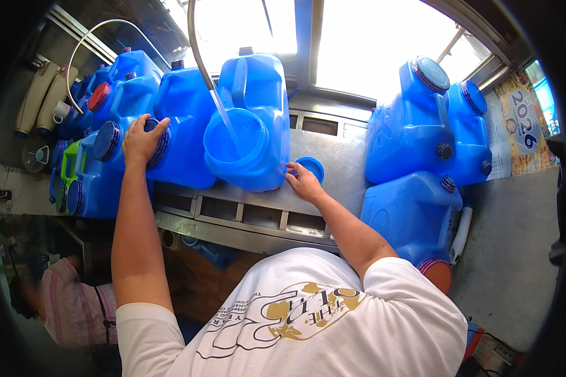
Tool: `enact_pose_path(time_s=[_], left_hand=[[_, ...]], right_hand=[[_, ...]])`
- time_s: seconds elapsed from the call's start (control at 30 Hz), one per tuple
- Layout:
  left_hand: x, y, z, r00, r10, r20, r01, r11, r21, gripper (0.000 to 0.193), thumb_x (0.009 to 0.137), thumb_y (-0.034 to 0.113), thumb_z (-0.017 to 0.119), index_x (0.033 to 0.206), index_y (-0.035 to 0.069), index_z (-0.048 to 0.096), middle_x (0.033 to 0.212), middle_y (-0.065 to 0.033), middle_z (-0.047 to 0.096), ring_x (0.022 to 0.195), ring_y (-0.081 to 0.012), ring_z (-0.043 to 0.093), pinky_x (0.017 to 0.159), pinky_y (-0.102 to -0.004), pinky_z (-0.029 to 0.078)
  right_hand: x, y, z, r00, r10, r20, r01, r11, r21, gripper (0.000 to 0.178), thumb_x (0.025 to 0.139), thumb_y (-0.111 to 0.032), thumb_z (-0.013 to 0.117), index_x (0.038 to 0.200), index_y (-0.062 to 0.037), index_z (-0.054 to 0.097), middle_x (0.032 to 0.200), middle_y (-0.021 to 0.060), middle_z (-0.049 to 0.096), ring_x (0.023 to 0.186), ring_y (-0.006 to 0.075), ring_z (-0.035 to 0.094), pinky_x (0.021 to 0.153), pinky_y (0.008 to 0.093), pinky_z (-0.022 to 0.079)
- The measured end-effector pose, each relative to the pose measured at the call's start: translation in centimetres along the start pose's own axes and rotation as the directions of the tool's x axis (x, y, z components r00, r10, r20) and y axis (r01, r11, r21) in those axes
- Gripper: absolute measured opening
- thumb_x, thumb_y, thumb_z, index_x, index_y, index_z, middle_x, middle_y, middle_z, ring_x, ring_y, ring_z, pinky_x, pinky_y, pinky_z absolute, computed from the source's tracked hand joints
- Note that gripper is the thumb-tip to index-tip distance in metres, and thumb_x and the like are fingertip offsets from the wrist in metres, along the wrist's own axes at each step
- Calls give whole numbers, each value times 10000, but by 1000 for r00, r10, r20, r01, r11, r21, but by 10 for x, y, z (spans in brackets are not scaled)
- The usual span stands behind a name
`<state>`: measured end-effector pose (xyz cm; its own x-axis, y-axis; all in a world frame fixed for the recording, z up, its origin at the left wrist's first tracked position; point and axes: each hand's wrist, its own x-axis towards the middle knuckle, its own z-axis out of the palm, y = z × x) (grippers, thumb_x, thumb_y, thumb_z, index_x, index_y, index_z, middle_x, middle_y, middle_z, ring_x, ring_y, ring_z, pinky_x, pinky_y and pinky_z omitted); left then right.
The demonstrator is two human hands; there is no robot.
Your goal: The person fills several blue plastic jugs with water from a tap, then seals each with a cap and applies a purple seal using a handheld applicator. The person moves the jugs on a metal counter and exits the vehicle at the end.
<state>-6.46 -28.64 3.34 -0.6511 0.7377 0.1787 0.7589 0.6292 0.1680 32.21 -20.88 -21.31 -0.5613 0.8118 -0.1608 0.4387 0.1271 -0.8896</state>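
My left hand grips the dark blue screw cap on the front of a blue water jug, fingers curled round its rim. To the right stands an uncapped blue jug, with water running into its wide mouth from a grey hose. My right hand is beside that jug's lower right side, fingers bent and slightly apart, holding nothing visible. Just behind those fingers a loose blue cap lies on the steel counter. Whether my fingertips touch the jug or the cap, I cannot tell.
Several capped blue jugs crowd the left side, one with a red cap. More blue jugs stand at the right. Slots line the counter's front. A person in a striped shirt is at lower left.
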Motion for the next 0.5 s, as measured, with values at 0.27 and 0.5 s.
enact_pose_path(time_s=[0.27, 0.5], left_hand=[[-1, 2, 1, 999, 13, -30, -13, 1000, -12, 820, 770, 728, 628, 1307, 108, 625, 1365, -142, 592, 1279, -336, 533, 1089, -440, 391], [-4, -1, 1, 999, 14, -32, -15, 1000, -12, 816, 779, 718, 627, 1305, 95, 624, 1369, -144, 588, 1290, -332, 520, 1099, -432, 380]], right_hand=[[-3, -2, -2, 999, 30, 15, -30, 1000, -10, 471, 932, -295, 645, 1328, -57, 553, 1158, 168, 686, 1028, 300, 677, 920, 406, 519], [37, 1, -20, 1000, 26, 3, -26, 998, -54, 439, 938, -302, 643, 1301, -59, 598, 1185, 178, 681, 1035, 282, 677, 921, 384, 524]])
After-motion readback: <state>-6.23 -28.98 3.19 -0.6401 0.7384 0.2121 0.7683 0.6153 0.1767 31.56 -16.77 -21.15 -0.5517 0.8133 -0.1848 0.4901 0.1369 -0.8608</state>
